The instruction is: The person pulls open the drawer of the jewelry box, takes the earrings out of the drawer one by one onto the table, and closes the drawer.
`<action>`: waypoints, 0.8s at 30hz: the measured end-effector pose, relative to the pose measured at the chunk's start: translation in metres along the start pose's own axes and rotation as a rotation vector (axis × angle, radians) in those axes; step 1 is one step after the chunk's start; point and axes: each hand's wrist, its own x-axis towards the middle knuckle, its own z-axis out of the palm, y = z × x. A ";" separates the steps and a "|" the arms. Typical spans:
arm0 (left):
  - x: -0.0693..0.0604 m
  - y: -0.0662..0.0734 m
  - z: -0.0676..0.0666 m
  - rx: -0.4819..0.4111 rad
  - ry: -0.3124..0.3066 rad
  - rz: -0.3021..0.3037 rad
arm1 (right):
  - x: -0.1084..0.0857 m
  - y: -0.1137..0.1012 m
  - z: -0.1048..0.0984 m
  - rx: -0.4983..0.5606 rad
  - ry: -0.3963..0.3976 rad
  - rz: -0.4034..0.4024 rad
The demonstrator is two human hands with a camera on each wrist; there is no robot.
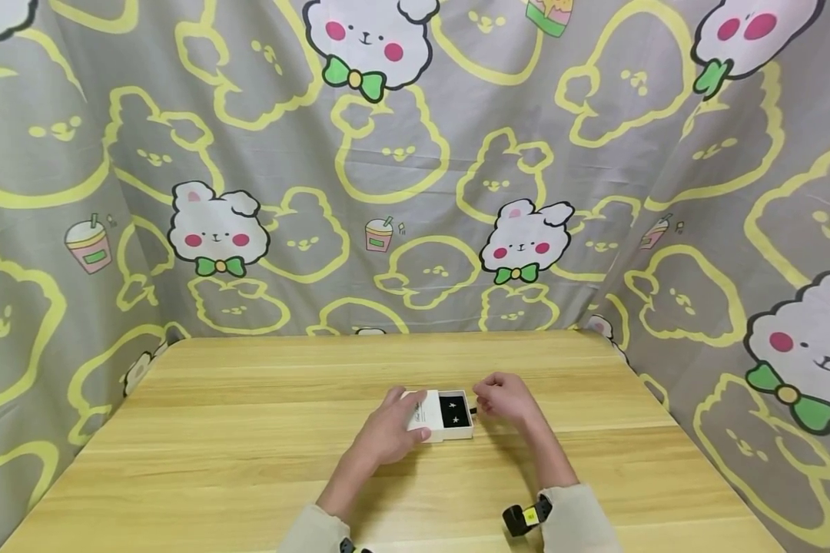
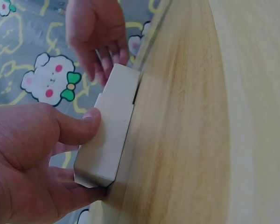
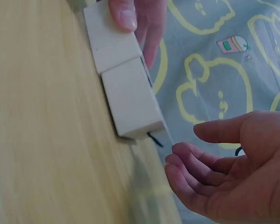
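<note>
A small white jewellery box (image 1: 429,407) lies on the table, its drawer (image 1: 459,435) slid partly out of the sleeve to the right. Two star-shaped earrings, one of them the upper earring (image 1: 453,405), sit on the black insert (image 1: 446,413). My left hand (image 1: 386,432) grips the sleeve, thumb on the near side and fingers across the far side. Just off the drawer's right end is my right hand (image 1: 503,397), close to the black pull tab (image 3: 155,139). In the right wrist view its thumb and loosely bent fingers stand apart, holding nothing.
The light wooden table (image 1: 249,453) stretches out around the box on all sides. A grey curtain (image 1: 415,169) printed with rabbits and yellow outlines hangs behind the table and along both sides. A black strapped device (image 1: 526,518) sits on the right wrist.
</note>
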 end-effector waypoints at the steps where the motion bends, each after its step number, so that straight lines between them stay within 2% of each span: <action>1: -0.001 0.000 0.000 -0.003 0.001 0.000 | 0.000 -0.002 0.001 -0.004 0.011 -0.010; 9: -0.001 -0.001 -0.003 -0.011 0.005 0.008 | -0.007 -0.016 0.010 -0.048 0.034 -0.081; 14: -0.001 -0.001 -0.002 -0.012 0.004 0.010 | -0.010 -0.018 0.017 -0.140 0.056 -0.114; 20: -0.001 -0.001 -0.002 -0.009 0.013 0.012 | -0.009 -0.014 0.030 -0.315 0.105 -0.166; 24: 0.000 -0.001 -0.001 -0.010 0.018 0.015 | -0.009 -0.013 0.035 -0.366 0.123 -0.198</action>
